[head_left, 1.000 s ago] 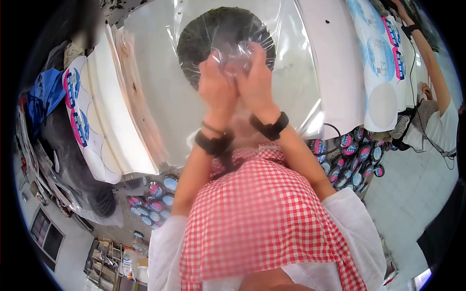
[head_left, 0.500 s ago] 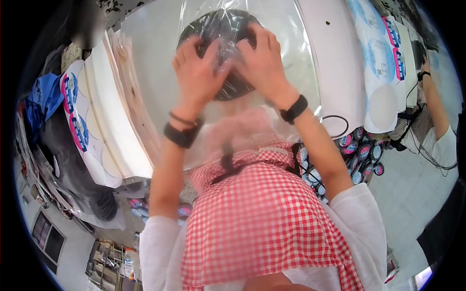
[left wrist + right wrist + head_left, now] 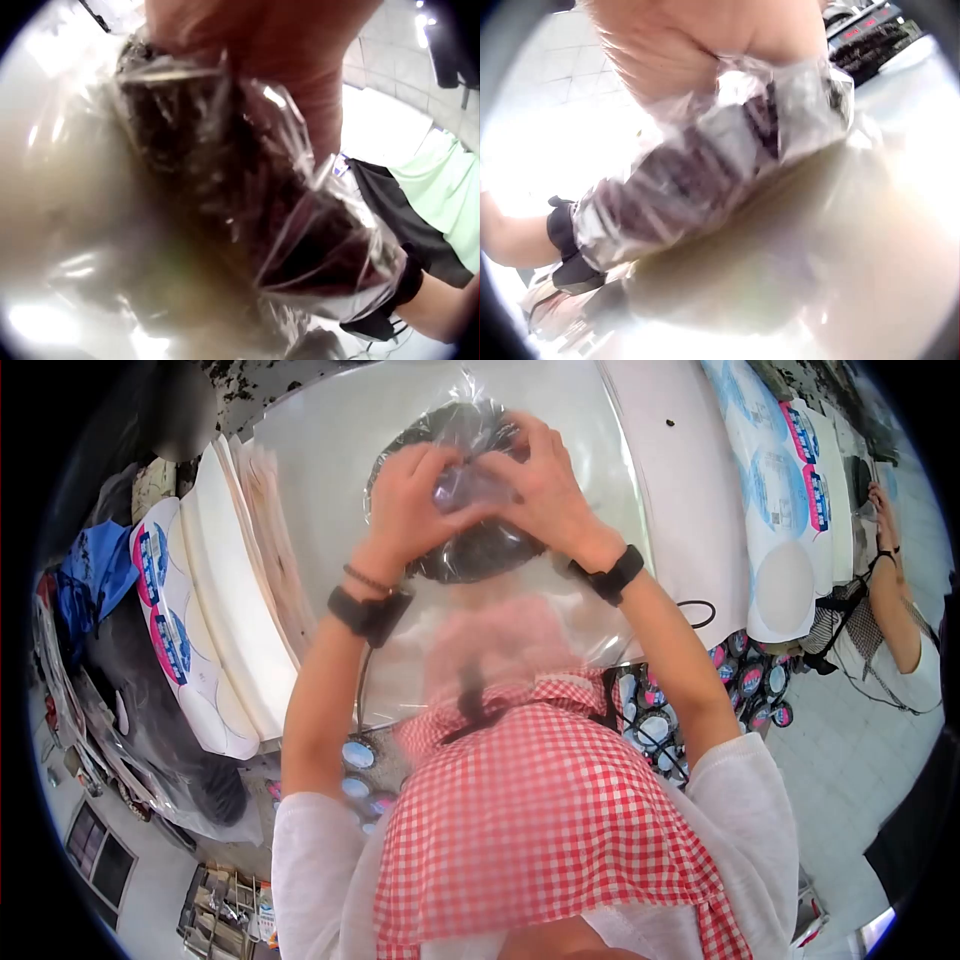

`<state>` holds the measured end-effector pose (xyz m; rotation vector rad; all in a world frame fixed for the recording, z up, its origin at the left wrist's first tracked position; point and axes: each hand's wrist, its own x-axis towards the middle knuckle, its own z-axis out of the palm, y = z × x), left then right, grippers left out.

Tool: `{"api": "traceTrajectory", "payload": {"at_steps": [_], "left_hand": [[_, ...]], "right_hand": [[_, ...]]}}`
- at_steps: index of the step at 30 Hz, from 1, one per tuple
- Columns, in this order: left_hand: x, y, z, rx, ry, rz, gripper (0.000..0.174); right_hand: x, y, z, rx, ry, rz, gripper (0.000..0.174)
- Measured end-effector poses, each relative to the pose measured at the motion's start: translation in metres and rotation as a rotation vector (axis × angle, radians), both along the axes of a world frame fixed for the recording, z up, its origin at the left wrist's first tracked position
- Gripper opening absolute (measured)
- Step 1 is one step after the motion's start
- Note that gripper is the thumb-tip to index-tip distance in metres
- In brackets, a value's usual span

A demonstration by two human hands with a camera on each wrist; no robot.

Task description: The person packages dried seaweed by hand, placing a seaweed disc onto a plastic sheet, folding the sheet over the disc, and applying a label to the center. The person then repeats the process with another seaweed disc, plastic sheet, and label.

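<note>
A dark, flaky round cake (image 3: pixel 480 555) in clear plastic film (image 3: pixel 468 402) lies flat on the work surface in the head view. My left hand (image 3: pixel 408 505) grips its left side, with fingers bent over the film. On the right side, my right hand (image 3: pixel 548 495) holds it the same way, and both thumbs reach in towards the middle. Bunched film stands up beyond the fingers. Seen from the left wrist, creased film covers the cake's thick edge (image 3: pixel 195 135) under the palm. The right wrist view shows the wrapped edge (image 3: pixel 690 176) below my palm, with the fingertips hidden.
Paper sheets (image 3: pixel 235 595) are stacked on the left. Printed label sheets (image 3: pixel 765 450) lie on the right. Several round labelled packs (image 3: pixel 740 680) sit below the table edge. Another person's arm (image 3: pixel 890 585) is at far right. A display with red digits (image 3: pixel 862 31) shows behind.
From close together over the cake's middle, my hands have spread apart to its two sides. The film now sits more gathered around the cake. At far right, the other person's arm has lowered.
</note>
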<state>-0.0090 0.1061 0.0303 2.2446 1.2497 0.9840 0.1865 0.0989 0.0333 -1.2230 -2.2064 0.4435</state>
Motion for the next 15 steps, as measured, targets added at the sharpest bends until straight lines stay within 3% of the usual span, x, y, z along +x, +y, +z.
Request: {"api": "traceTrajectory", "payload": {"at_steps": [3, 4, 7, 8, 11, 12, 15], "left_hand": [[-0.007, -0.004, -0.009, 0.014, 0.053, -0.02, 0.051], [-0.009, -0.006, -0.006, -0.092, 0.099, -0.049, 0.057], [0.0, -0.027, 0.01, 0.129, 0.104, 0.108, 0.067], [0.007, -0.04, 0.007, 0.033, -0.146, 0.189, 0.072], [0.023, -0.03, 0.001, 0.001, -0.104, 0.239, 0.057], [0.027, -0.024, 0.0, -0.013, 0.056, 0.218, 0.045], [0.024, -0.019, -0.008, -0.042, 0.015, 0.19, 0.033]], "right_hand": [[0.001, 0.025, -0.002, 0.04, 0.108, 0.237, 0.037], [0.002, 0.025, -0.003, -0.014, 0.148, 0.285, 0.036], [0.003, 0.02, -0.014, -0.04, 0.117, 0.253, 0.034], [0.002, 0.016, -0.011, -0.008, 0.147, 0.243, 0.033], [0.001, 0.018, -0.013, 0.068, 0.078, 0.319, 0.033], [0.003, 0.021, -0.015, 0.053, 0.063, 0.346, 0.032], [-0.001, 0.012, -0.006, 0.091, 0.166, 0.21, 0.032]]}}
